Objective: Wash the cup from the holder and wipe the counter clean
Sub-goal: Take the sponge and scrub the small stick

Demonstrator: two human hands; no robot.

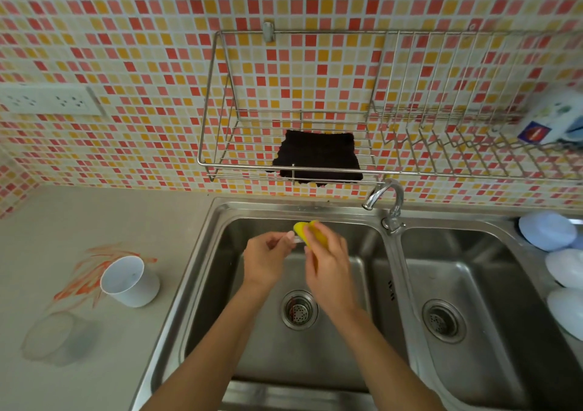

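Note:
A white cup [131, 281] stands upright on the grey counter [94, 215], left of the sink, on top of an orange smear [82, 273]. Both my hands are over the left sink basin [220, 284]. My right hand [328, 265] grips a yellow sponge [303, 230], folded between its fingers. My left hand [268, 259] has its fingers curled and pinches the sponge's left edge with thumb and fingertip. A black cloth [317, 158] lies in the wire wall rack [217, 166] above the sink.
The faucet [386, 194] stands between the two basins, spout toward the left; no running water is visible. A clear plastic container [56, 338] sits on the counter's near left. Pale round dishes [547, 230] line the right sink edge. A bottle [555, 117] rests on the rack's right.

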